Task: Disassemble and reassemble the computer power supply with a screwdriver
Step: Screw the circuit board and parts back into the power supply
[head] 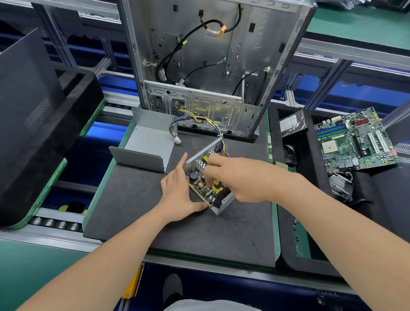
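Note:
The opened power supply [200,177] lies on the dark mat [180,230], its circuit board and capacitors exposed, its wire bundle [204,121] running toward the case behind. My left hand [177,191] rests flat against its left side, thumb at the near corner, steadying it. My right hand [239,177] is closed around a yellow-and-black screwdriver [216,186] held upright over the board. The removed grey metal cover [147,142] sits upside down to the left of the supply.
An open computer case [216,57] stands upright behind the mat. A motherboard [353,142], a hard drive [291,123] and a heatsink [339,184] lie in a black tray on the right. A black tray [26,119] sits on the left over conveyor rollers.

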`<state>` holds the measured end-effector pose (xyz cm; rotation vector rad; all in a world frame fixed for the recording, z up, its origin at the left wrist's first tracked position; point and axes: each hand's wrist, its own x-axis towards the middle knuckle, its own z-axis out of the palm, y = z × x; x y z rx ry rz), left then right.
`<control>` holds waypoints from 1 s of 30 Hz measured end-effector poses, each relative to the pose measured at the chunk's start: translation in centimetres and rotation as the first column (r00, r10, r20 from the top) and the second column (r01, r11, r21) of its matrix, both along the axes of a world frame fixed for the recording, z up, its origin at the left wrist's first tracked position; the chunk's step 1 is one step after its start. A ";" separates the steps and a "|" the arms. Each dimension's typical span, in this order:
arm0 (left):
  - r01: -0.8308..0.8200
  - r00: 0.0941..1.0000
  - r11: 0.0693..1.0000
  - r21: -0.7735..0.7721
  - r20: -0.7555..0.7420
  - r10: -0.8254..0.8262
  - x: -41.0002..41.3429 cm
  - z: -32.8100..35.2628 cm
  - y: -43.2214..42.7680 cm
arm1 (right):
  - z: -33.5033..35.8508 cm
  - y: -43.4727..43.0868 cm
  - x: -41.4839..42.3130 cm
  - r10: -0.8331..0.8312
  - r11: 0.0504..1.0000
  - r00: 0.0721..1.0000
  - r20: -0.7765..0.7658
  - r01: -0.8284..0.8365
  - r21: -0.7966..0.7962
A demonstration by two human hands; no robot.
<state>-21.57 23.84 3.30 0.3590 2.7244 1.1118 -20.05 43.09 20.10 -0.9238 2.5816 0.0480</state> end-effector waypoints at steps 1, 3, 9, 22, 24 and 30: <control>0.001 1.000 1.000 0.009 -0.005 -0.001 0.0 -0.1 0.0 | -0.1 0.0 0.0 0.017 1.000 1.000 -0.015 -0.017 0.018; 0.000 1.000 1.000 0.024 -0.013 0.000 0.0 -0.3 -0.1 | -0.3 -0.1 0.0 0.016 1.000 0.999 -0.048 -0.015 0.021; -0.005 1.000 0.999 0.047 -0.006 0.005 -0.1 -0.5 -0.2 | -0.3 -0.7 -0.1 -0.066 0.996 0.994 -0.083 0.060 -0.067; -0.043 0.999 0.998 0.055 -0.005 0.044 -0.1 -0.4 0.1 | -1.3 -1.6 0.5 -0.412 0.904 0.881 -0.232 0.428 0.018; -0.039 0.999 0.998 0.058 0.001 0.039 0.0 -0.4 0.0 | -1.0 -1.1 0.6 -0.343 0.939 0.936 -0.085 0.340 -0.042; -0.030 1.000 0.999 0.038 0.003 0.030 0.0 -0.3 0.0 | 0.2 -0.5 0.4 -0.071 0.995 0.995 0.063 0.075 -0.063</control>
